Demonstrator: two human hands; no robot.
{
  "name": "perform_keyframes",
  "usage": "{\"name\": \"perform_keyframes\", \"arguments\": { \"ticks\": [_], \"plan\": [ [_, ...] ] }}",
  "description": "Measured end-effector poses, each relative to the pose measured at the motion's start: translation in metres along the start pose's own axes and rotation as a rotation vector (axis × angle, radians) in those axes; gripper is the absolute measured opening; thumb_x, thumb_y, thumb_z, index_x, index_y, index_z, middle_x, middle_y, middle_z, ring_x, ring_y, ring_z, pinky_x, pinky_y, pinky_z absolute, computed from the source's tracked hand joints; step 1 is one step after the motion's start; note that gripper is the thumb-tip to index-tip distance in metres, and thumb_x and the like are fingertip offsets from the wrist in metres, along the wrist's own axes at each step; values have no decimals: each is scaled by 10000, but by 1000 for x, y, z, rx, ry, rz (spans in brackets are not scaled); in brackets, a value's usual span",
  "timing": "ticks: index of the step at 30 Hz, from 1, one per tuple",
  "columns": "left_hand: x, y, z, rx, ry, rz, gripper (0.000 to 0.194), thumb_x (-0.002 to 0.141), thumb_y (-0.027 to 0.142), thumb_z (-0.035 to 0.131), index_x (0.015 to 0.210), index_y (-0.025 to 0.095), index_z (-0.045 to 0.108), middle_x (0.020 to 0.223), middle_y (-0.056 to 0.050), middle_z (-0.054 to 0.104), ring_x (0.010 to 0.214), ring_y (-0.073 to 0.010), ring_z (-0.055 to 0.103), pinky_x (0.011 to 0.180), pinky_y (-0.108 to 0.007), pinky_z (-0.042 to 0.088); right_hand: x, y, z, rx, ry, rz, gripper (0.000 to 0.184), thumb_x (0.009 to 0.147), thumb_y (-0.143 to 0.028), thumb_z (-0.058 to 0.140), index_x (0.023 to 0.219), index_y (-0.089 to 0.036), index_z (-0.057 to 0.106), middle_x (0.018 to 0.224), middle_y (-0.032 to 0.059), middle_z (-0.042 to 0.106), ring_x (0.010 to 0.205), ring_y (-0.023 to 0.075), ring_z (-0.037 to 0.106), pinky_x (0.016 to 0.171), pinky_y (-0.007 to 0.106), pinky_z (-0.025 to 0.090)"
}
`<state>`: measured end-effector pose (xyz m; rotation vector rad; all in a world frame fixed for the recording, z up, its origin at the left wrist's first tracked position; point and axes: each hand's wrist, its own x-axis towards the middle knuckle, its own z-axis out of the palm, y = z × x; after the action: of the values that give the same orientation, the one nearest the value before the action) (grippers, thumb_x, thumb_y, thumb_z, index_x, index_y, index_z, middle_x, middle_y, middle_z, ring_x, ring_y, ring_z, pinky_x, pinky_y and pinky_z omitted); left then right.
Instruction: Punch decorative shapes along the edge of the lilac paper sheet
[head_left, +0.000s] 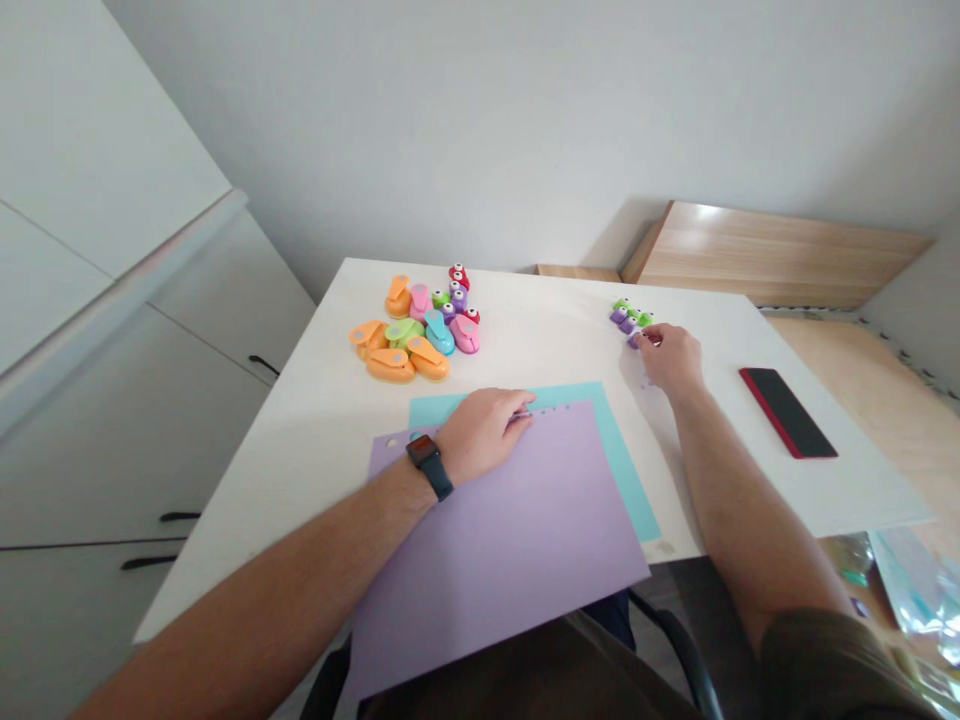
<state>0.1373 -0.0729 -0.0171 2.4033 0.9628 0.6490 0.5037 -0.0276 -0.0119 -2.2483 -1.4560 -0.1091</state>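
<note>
A white table [300, 450] is carrying a heap of orange, pink, green and teal craft punches [416, 335]. A lilac paper sheet [510, 570] is lying over a turquoise paper sheet [619, 470] and overhanging the table's near edge, while a phone in a red case [787, 412] is lying off to the right. The left hand [480, 435], wearing a smartwatch [430, 465], is resting on the lilac sheet's holed top edge, its fingers curled; whether they are gripping anything, I cannot tell. The right hand [671, 360] is pinching a small purple punch [634, 340] between its fingertips, just beside a cluster of small green and purple punches [626, 316].
</note>
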Motion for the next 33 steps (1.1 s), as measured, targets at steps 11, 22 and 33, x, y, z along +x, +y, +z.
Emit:
{"name": "perform_keyframes", "arguments": {
  "ticks": [11, 22, 33],
  "plan": [
    [0, 1, -2, 7, -14, 2, 250, 964, 264, 602, 1189, 203, 692, 1031, -72, 786, 992, -241, 724, 903, -387, 548, -3, -3, 4, -8, 115, -15, 451, 869, -433, 603, 1174, -125, 726, 1021, 154, 733, 931, 291, 637, 875, 431, 476],
    [-1, 3, -3, 25, -16, 10, 258, 962, 259, 594, 1184, 198, 710, 1030, -88, 788, 999, -251, 728, 901, -385, 549, -36, -130, -14, 245, -243, -505, 327, 906, -398, 638, 1133, -179, 723, 1035, 100, 742, 855, 206, 672, 851, 356, 514],
    [0, 2, -4, 35, -38, 32, 248, 959, 262, 573, 1156, 183, 701, 1031, -86, 781, 994, -274, 719, 893, -404, 544, -8, -245, 19, 265, -425, -544, 329, 902, -424, 654, 1087, -170, 749, 1046, 86, 762, 889, 203, 671, 862, 350, 508]
  ]
}}
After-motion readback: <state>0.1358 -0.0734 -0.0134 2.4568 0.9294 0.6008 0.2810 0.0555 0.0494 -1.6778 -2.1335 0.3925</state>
